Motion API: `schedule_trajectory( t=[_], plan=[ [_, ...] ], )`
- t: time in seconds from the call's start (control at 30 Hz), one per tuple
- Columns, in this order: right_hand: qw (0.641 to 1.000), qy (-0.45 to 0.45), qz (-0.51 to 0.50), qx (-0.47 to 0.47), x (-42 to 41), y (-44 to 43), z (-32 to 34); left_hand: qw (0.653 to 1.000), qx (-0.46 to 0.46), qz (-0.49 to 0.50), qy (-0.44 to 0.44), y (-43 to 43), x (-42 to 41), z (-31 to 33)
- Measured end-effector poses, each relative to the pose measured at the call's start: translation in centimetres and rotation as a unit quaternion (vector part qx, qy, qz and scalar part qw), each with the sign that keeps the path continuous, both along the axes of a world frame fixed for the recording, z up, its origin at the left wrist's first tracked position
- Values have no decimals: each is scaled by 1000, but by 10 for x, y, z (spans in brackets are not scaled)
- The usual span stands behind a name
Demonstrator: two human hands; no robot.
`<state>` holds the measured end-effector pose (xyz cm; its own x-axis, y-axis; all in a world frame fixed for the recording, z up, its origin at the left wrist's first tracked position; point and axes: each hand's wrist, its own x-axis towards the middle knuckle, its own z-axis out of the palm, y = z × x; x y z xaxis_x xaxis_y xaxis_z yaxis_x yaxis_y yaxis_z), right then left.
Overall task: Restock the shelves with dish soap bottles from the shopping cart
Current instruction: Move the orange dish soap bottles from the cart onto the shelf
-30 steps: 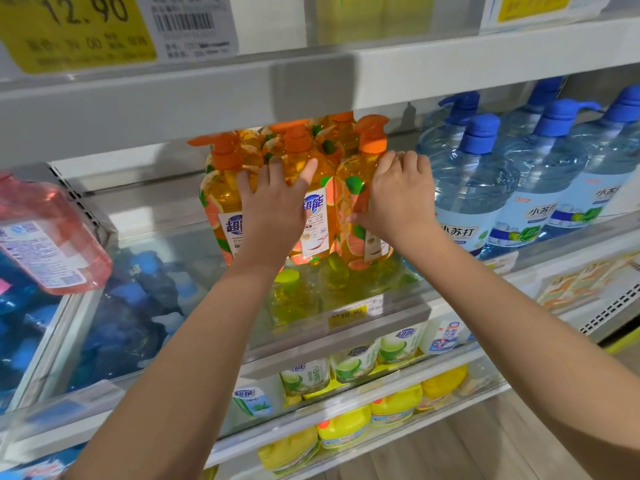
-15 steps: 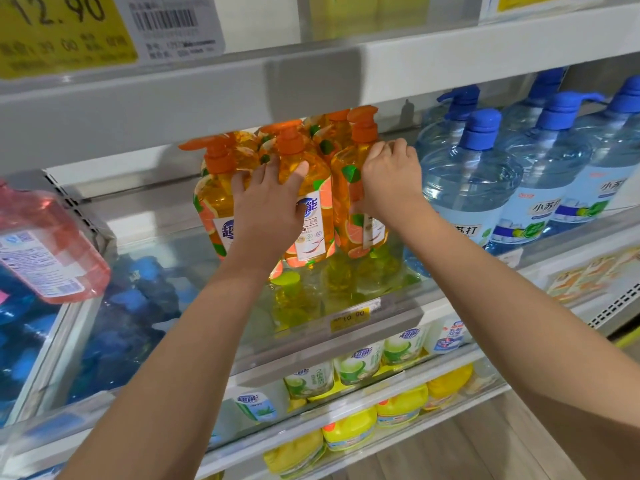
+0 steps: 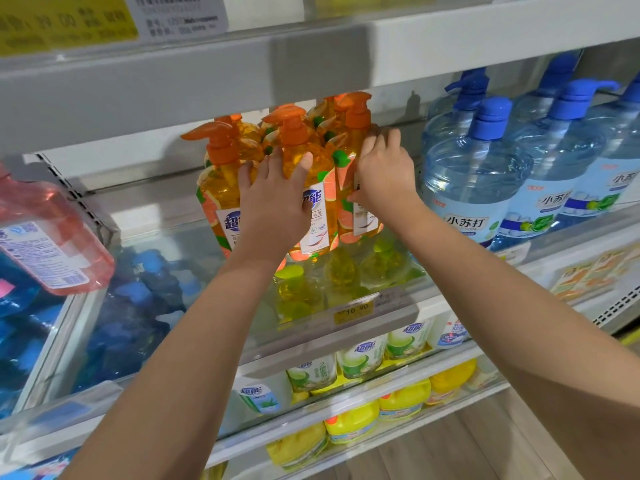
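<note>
- Orange dish soap bottles (image 3: 221,188): tight cluster, all upright, long axes vertical, pump heads up. They stand on the glass shelf (image 3: 162,233), a few rows deep, with the tops of the rear ones hidden behind the upper shelf edge (image 3: 207,74).
- Right front bottle (image 3: 346,202): touches the centre front bottle (image 3: 313,220) on its left side.
- Right hand (image 3: 384,174): fingers curl round the right shoulder of the right front bottle and the thumb sits at the label edge, grasping it. The bottle lies to the left of the palm.
- Left hand (image 3: 273,202): fingers straight and spread, laid flat across the fronts of the centre and left bottles. It presses and does not grip.
- Key relation: the cluster lies straight ahead of both palms, deeper into the shelf.
- Judgement: the next move is likely a squaring push, backward and leftward; the vertical bottles could tip if pushed high.
- Blue pump bottles (image 3: 474,188): just beside the right hand, apart from the orange cluster.
- Shopping cart: not in view.
</note>
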<state>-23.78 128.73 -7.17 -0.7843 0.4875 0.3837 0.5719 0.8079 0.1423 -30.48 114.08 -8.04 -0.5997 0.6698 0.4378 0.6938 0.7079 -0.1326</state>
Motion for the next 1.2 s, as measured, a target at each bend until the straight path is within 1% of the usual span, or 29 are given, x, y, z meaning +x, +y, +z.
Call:
schedule_trajectory(
  t=[0.07, 0.17, 0.3, 0.4, 0.5, 0.6, 0.67, 0.73, 0.77, 0.83, 0.93, 1.03, 1.1, 1.2],
  plan=[
    [999, 11, 5, -32, 2, -2, 0, 1000, -8, 0, -3, 0, 1, 0],
    [998, 11, 18, -52, 12, -8, -3, 1000, -24, -6, -18, -3, 3, 3],
    [984, 45, 87, -152, 40, -26, -6, 998, -24, -18, -56, -14, 17, 5],
    [969, 57, 116, -211, 68, -52, -4, 989, 24, -49, -135, -35, 38, 0],
    [962, 32, 116, -247, 95, -82, 2, 971, 59, -60, -224, -69, 63, -2],
    [945, 7, 123, -304, 123, -115, 8, 933, 82, -22, -349, -109, 91, 4],
    [921, 14, 131, -368, 143, -140, 6, 917, 99, -5, -387, -141, 114, 8],
    [891, 42, 141, -430, 166, -168, 1, 892, 129, 36, -433, -177, 143, 10],
    [876, 51, 145, -458, 178, -182, -2, 874, 146, 66, -458, -197, 158, 7],
    [853, 40, 150, -498, 200, -212, -6, 838, 186, 119, -500, -235, 189, 4],
    [819, 24, 148, -554, 227, -256, -11, 782, 265, 184, -534, -290, 234, -3],
    [801, -33, 152, -578, 248, -298, -22, 732, 291, 268, -554, -344, 273, -15],
    [790, -77, 176, -583, 261, -325, -35, 696, 303, 322, -565, -380, 295, -30],
    [786, -179, 219, -550, 272, -365, -58, 638, 319, 399, -576, -429, 327, -52]
  ],
)
